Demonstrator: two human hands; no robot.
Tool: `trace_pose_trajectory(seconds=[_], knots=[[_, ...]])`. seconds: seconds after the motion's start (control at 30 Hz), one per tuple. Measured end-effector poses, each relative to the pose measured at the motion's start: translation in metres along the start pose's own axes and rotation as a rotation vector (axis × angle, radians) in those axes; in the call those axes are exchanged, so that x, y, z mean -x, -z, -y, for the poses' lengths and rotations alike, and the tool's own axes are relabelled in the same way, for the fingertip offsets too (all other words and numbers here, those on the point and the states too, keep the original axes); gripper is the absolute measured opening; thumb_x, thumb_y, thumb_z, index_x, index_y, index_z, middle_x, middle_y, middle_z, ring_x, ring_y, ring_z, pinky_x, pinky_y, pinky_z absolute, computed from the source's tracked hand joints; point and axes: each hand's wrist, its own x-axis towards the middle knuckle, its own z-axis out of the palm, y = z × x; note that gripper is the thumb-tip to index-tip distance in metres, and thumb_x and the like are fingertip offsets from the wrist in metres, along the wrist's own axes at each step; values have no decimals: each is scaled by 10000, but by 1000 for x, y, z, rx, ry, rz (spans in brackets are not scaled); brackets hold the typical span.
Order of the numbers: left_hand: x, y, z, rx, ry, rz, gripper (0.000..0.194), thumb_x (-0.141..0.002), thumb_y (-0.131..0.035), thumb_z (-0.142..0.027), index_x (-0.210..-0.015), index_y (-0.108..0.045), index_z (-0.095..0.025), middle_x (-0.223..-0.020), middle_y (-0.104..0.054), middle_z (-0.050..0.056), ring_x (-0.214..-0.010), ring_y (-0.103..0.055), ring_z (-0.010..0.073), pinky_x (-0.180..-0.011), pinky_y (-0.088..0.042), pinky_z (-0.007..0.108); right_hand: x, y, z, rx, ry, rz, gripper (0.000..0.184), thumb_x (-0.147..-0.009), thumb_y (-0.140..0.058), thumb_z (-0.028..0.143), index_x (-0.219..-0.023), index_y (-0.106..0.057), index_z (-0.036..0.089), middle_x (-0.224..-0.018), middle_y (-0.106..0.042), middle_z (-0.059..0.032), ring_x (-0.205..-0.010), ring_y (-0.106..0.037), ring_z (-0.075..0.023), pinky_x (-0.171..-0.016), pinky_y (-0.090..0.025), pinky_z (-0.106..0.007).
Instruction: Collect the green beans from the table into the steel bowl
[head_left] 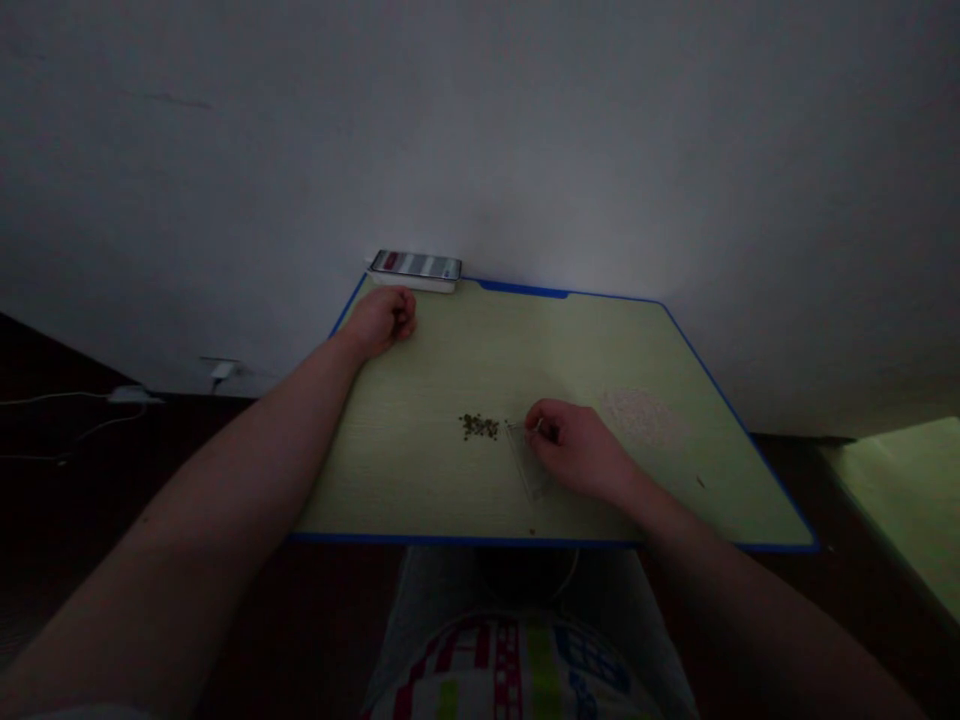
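Right hand (581,452) pinches clear film (529,468) beside small seeds (479,427).

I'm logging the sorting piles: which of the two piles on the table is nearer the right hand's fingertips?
The dark pile, just left of the right hand. The pale pile lies on the other side, behind the hand's back and away from its fingertips.

Dim home room: small table (450,400), phone (415,267)

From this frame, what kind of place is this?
Probably a dim room at home, not a workshop: a small green table pushed against a bare wall, a phone at its far edge, cables on the floor.
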Motion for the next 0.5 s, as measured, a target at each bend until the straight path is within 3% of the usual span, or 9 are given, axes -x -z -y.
trace_pose_trajectory(seconds=[0.23,0.5], knots=[[3,-4,-3,-7,8,5,81,-562,-418,-120,-518,-429,-186,-413,-316,-40,-320,-347,78,-340,-201,210,-1,16,-28,62,-66,-67,68,-776,-526,185,-781,-593,198,-570,-557,21,-514,-495,-120,-509,-328,-248],[4,-5,-4,17,21,-3,93,-579,-424,-114,-524,-420,-188,-414,-312,-43,-318,-340,74,-339,-194,208,0,46,-59,-224,-148,-152,124,-747,-577,317,-775,-550,200,-560,-527,26,-480,-458,-121,-460,-328,-257]])
